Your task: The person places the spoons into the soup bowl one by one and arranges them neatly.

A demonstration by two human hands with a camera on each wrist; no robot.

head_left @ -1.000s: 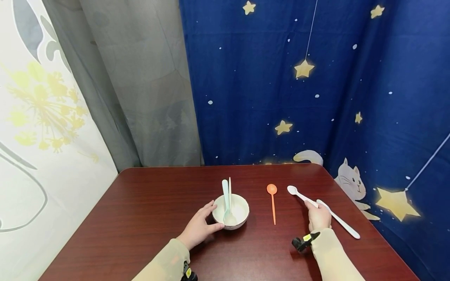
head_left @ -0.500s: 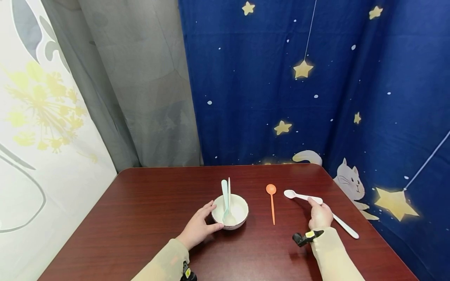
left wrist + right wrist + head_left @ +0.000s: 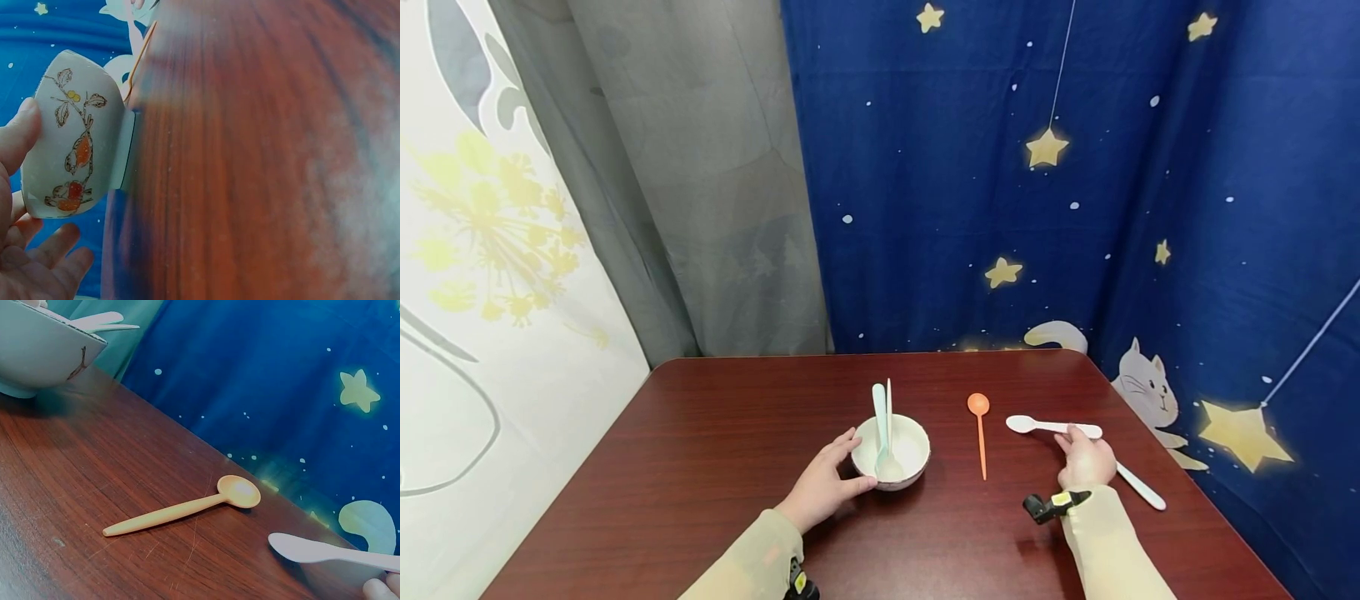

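In the head view, my left hand [image 3: 823, 485] holds a white bowl [image 3: 916, 446] by its left side, thumb at the near rim and fingers at the far rim. The left wrist view shows the bowl's painted branch and orange fruit. A mint-green spoon [image 3: 880, 408] and a paler spoon [image 3: 890, 400] lean inside it. My right hand [image 3: 1087, 461] pinches the handle of a pinkish-white spoon [image 3: 1021, 424], whose bowl end points left. Partly hidden behind that hand, another white spoon [image 3: 1141, 487] lies slantwise on the table.
An orange spoon [image 3: 981, 433] lies between the bowl and my right hand, its round end away from me. The dark red wooden table [image 3: 737, 417] ends at a grey curtain [image 3: 715, 208] and a blue starry curtain [image 3: 955, 208].
The pinkish-white spoon has turned from a slant to nearly crosswise, and my right hand has shifted slightly right along its handle. My left hand and the bowl stay put.
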